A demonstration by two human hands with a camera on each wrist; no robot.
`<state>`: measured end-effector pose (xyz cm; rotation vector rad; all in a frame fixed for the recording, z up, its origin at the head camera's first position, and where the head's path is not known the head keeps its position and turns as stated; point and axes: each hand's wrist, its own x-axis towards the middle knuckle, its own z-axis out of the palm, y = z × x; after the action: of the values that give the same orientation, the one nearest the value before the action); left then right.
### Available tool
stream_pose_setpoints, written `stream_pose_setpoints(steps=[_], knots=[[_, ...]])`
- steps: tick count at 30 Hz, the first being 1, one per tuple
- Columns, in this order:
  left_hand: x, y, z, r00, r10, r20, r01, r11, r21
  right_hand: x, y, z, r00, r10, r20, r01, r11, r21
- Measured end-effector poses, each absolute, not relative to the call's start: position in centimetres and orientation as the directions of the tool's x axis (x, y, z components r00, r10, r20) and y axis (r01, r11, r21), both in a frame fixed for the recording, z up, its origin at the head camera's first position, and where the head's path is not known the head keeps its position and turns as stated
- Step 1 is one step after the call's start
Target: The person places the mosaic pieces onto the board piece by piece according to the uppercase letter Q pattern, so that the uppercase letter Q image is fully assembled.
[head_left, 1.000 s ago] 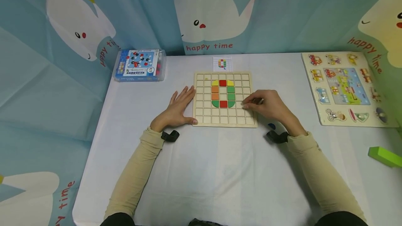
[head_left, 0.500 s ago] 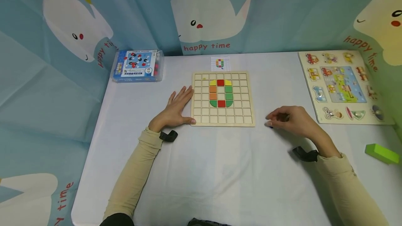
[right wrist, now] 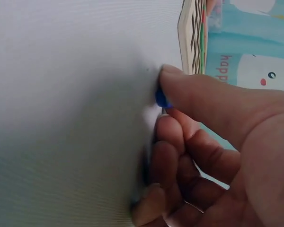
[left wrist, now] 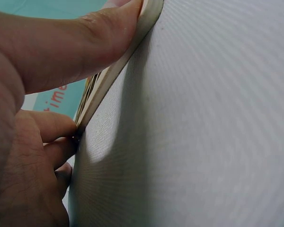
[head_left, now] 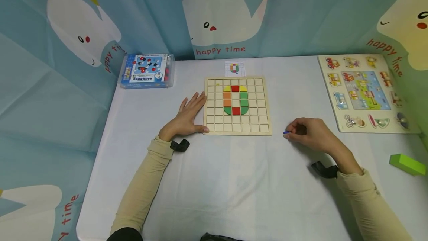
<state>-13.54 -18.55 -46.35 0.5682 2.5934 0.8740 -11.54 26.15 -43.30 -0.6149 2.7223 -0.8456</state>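
A square wooden grid board (head_left: 214, 127) lies in the middle of the table, with red, yellow, orange and green pieces set in a ring around one bare cell. Along its left side rests my left hand (head_left: 185, 119), fingers spread and straight, the thumb on the near left corner. The left wrist view has the thumb (left wrist: 104, 42) against the board's edge. To the right of the board, low over the tabletop, my right hand (head_left: 309, 133) pinches a small blue piece (right wrist: 162, 98) between thumb and forefinger; much of the piece is hidden. Its other fingers are curled.
Behind the board lies a small pattern card (head_left: 234, 68). A clear plastic box (head_left: 147, 70) with a blue label stands at the back left. At the right are a vehicle picture puzzle (head_left: 329, 96) and a green block (head_left: 407, 164). A printed curtain (head_left: 143, 21) borders the table.
My right hand has moved off the board, right and nearer me, to where a blue piece lay. It now pinches that piece. The left hand has stayed at the board's edge.
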Motion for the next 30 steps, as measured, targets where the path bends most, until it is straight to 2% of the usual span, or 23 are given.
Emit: stream_pose_setpoints(steps=[6, 10, 22, 27, 30], knots=[[-13.5, -18.6, -46.3, -0.862, 0.471, -0.187, 0.260, 0.728, 0.635, -11.7, 25.5, -42.7, -0.860, -0.475, -0.186, -0.307, 0.772, -0.556], [-13.5, -18.6, -46.4, -0.862, 0.470, -0.187, 0.260, 0.729, 0.634, -11.7, 25.4, -42.6, -0.857, -0.478, -0.194, -0.316, 0.783, -0.535], [-13.7, -18.8, -46.7, -0.859, 0.478, -0.183, 0.269, 0.725, 0.634, -11.9, 25.9, -42.3, -0.895, -0.446, 0.028, -0.389, 0.747, -0.539], [-13.7, -18.8, -46.9, -0.858, 0.481, -0.182, 0.270, 0.722, 0.637, -11.8, 25.7, -43.5, -0.876, -0.454, 0.165, -0.467, 0.707, -0.531], [-13.7, -18.7, -46.9, -0.860, 0.478, -0.180, 0.268, 0.721, 0.639, -11.8, 25.4, -43.9, -0.870, -0.452, 0.194, -0.479, 0.688, -0.545]])
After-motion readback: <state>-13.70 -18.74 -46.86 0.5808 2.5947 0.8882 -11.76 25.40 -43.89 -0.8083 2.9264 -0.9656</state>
